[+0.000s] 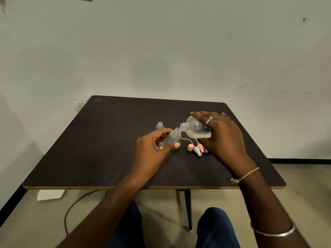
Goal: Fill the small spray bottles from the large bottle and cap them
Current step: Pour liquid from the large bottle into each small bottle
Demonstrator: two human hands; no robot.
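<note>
Here the fingers [176, 145] of the left hand [154, 144] are curled around a small spray bottle [172, 138]. They hold it tilted, with its open neck pointing up and to the right. The right hand [220, 133] grips the large bottle [196, 127] from above, fingers spread over its body. The bottle is tipped nearly flat, so its mouth meets the neck of the small one; whether the two rims touch I cannot tell. Both bottles are in the air above the middle of the desk [107, 140], a little toward its right edge. The whitish liquid lies in the low side of the large bottle and does not seem to reach its mouth, so I judge the pour is only starting. To do it well, raise the base of the large bottle slowly and hold the two mouths in line. Bring the small bottle more upright as it fills, and stop below the neck. A second small bottle [160, 125] stands open on the desk beyond the left hand, toward the far edge. The spray caps [196, 149] with their thin tubes lie beside the right hand.
</note>
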